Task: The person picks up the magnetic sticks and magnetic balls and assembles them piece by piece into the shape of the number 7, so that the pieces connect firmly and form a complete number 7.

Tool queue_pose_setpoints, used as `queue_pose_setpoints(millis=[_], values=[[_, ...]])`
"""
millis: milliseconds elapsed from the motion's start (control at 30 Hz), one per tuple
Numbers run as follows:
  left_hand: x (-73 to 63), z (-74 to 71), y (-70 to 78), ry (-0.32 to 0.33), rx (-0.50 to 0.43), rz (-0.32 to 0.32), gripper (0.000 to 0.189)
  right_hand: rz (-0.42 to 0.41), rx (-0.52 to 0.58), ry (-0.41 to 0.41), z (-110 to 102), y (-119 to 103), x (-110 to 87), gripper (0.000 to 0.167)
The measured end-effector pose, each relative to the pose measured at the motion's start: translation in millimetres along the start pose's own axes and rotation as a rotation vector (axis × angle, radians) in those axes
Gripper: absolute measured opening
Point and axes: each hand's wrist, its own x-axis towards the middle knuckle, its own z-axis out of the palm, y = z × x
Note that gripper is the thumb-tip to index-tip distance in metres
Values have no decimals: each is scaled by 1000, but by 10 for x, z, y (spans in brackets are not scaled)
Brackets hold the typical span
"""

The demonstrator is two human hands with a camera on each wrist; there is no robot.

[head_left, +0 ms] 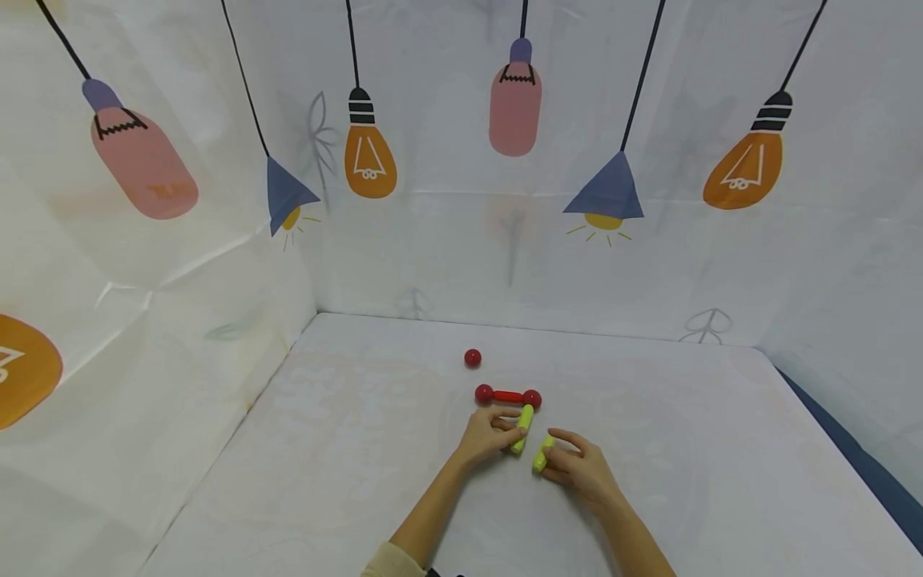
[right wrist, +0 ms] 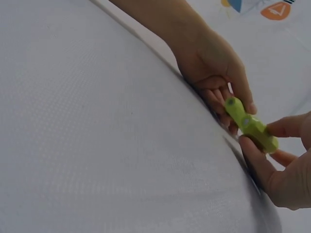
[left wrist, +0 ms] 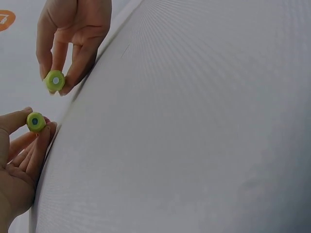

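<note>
My left hand (head_left: 489, 437) pinches a yellow-green rod (head_left: 525, 425) between thumb and fingers. The rod's far end meets or lies very close to a red ball (head_left: 532, 398); I cannot tell if they touch. That ball sits at the right end of a red rod (head_left: 508, 397), with another red ball (head_left: 484, 393) at its left end. My right hand (head_left: 582, 471) pinches a second yellow-green rod (head_left: 542, 455), just right of and nearer than the first. In the left wrist view, the right hand's rod (left wrist: 55, 81) shows a small pale disc on its end.
A loose red ball (head_left: 472, 358) lies on the white tabletop (head_left: 346, 417) beyond the joined red pieces. Pale sheets printed with hanging lamps form a back wall (head_left: 447, 264) and a left side wall (head_left: 180, 320) around the table.
</note>
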Motion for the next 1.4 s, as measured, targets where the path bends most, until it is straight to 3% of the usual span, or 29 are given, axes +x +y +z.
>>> queue_pose_setpoints(millis=[200,533,1067,1267,1333,1400], values=[[-5,-5,8,0,1,-9,35,-4,16,104,-63,-21,56,48],[-7,-7,19,0,11,-3,34,-5,73,113,-76,-33,85,45],[-8,-6,6,-5,-3,-11,34,-3,130,167,-25,1,113,27],[-8,-1,13,-4,-12,-12,34,-2,74,174,-32,4,122,21],[-9,0,17,-4,-10,-10,33,-28,-16,192,-39,-6,110,27],[-11,0,18,-2,-11,-5,33,-83,-177,225,-60,-5,102,31]])
